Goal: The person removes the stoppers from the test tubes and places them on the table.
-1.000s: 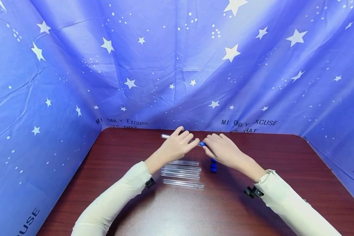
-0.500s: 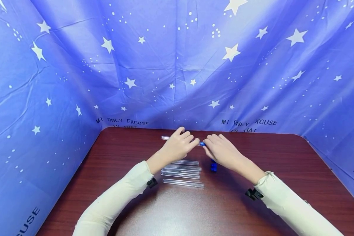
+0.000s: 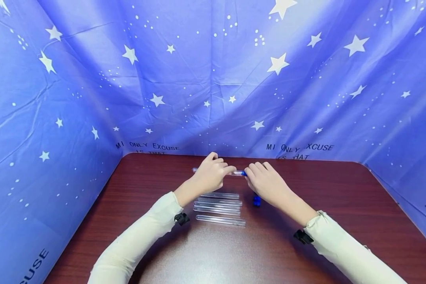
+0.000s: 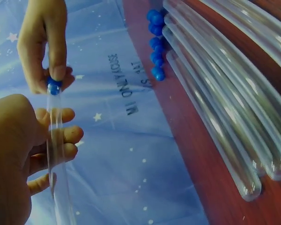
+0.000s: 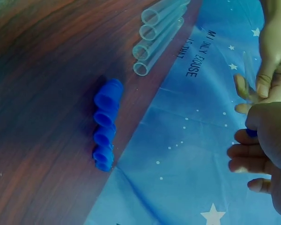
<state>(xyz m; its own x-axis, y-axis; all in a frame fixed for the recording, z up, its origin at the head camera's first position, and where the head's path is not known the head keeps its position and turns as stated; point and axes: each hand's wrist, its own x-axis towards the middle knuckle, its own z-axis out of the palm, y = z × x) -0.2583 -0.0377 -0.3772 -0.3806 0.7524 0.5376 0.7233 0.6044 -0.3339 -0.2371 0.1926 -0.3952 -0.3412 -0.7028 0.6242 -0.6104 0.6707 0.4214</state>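
My left hand (image 3: pixel 210 176) grips a clear test tube (image 4: pixel 55 107), held lengthwise across the far part of the table in the head view. At the tube's right end, a blue stopper (image 4: pixel 54 86) sits in the mouth. The thumb and fingers of my right hand (image 3: pixel 268 182) pinch that stopper. Below the left hand lie several more clear test tubes (image 3: pixel 221 221), side by side. A short row of blue stoppers (image 5: pixel 107 101) rests on the table beneath the right hand, partly hidden by it in the head view.
The dark red wooden table (image 3: pixel 156 181) is bordered by a blue star-printed curtain (image 3: pixel 213 79) at the back and both sides. In the right wrist view, the lying tubes' open mouths (image 5: pixel 141 68) face the stopper row.
My left hand's fingers have shifted slightly left along the tube, so more of its stoppered end shows. The tube's far left end has dropped a little. My right hand stays at the stopper.
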